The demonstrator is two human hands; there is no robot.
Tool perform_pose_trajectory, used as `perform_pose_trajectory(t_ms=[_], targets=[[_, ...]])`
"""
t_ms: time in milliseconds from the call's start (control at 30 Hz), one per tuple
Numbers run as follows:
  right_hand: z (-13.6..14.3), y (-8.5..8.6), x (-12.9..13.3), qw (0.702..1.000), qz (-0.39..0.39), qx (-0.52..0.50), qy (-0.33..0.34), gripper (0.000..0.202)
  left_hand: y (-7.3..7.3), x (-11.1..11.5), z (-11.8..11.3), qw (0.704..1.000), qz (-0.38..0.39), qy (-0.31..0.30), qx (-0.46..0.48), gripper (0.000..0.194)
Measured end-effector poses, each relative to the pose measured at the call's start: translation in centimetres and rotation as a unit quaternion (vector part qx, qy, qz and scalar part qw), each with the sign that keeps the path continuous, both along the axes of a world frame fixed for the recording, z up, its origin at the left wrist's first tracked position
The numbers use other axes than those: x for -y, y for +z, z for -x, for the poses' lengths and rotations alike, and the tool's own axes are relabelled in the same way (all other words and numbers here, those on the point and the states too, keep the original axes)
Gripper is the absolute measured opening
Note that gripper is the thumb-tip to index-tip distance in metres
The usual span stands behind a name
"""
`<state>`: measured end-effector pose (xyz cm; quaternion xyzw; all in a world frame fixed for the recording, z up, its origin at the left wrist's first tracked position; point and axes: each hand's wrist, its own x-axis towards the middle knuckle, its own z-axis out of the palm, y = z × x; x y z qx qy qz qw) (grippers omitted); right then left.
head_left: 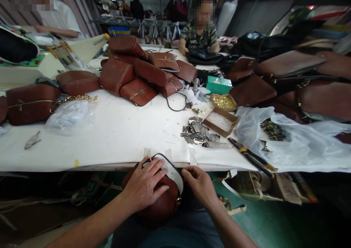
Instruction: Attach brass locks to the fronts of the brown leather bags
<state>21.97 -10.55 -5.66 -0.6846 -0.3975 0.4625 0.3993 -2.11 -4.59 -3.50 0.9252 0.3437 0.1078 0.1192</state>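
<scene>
A brown leather bag point(164, 204) rests on my lap just below the table's front edge. My left hand point(145, 184) lies flat on top of it, fingers spread, pressing it down. My right hand point(199, 184) pinches the bag's right edge by a white paper insert point(175, 175). A thin black cord point(164, 156) loops over the bag's top. Whether the right fingers hold a small part is hidden.
The white table point(109, 138) carries a pile of brown bags point(142, 76), small metal plates point(196, 131), cardboard boxes of fittings point(221, 121), pliers point(251, 156) and plastic bags point(290, 138). Two people sit at the far side.
</scene>
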Motion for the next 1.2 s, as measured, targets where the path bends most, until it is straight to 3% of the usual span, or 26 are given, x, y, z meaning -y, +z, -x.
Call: perform_pose_trajectory(t_ms=[100, 167, 333, 400, 500, 567, 633, 733, 800, 867, 1033, 1200], targets=[[-2.5, 1.3, -2.4, 0.982, -0.063, 0.175, -0.01, 0.025, -0.4, -0.1, 0.2, 1.0, 0.009, -0.005, 0.01, 0.045], [-3.8, 2.0, -5.1, 0.949, -0.087, 0.303, 0.022, 0.024, -0.6, -0.2, 0.3, 1.0, 0.012, -0.012, 0.01, 0.044], [-5.0, 2.9, -11.5, 0.837, -0.002, 0.524, 0.157, 0.026, -0.8, -0.4, 0.7, 0.999, 0.004, -0.016, 0.031, 0.045], [-5.1, 3.1, -12.6, 0.818, 0.013, 0.548, 0.174, 0.024, -0.8, -0.5, 0.8, 0.999, 0.0, -0.023, 0.033, 0.046], [-5.3, 3.3, -12.7, 0.832, -0.018, 0.535, 0.148, 0.019, -0.7, -0.6, 1.0, 0.999, -0.004, -0.034, 0.027, 0.047], [-5.0, 3.6, -12.0, 0.865, -0.062, 0.48, 0.131, 0.017, -0.7, -0.6, 1.1, 0.999, -0.003, -0.033, 0.025, 0.048], [-4.1, 4.1, -10.6, 0.916, -0.093, 0.369, 0.128, 0.02, -0.8, -0.7, 1.2, 0.999, -0.001, -0.031, 0.023, 0.05], [-1.6, 4.3, -8.0, 0.973, -0.046, 0.151, 0.171, 0.025, -0.8, -0.7, 1.2, 0.999, 0.001, -0.03, 0.014, 0.052], [0.1, 3.8, -6.6, 0.975, -0.002, 0.062, 0.212, 0.028, -0.8, -0.7, 1.2, 1.0, -0.002, -0.029, 0.007, 0.053], [1.2, 3.2, -5.9, 0.97, 0.01, 0.048, 0.238, 0.027, -0.7, -0.7, 1.1, 1.0, -0.006, -0.028, 0.004, 0.055], [1.9, 2.8, -6.2, 0.952, 0.004, 0.167, 0.257, 0.021, -0.4, -0.7, 1.0, 1.0, -0.006, -0.022, -0.004, 0.061], [2.2, 3.2, -6.3, 0.933, 0.0, 0.245, 0.265, 0.019, -0.5, -0.8, 1.0, 0.999, -0.012, -0.037, -0.018, 0.053]])
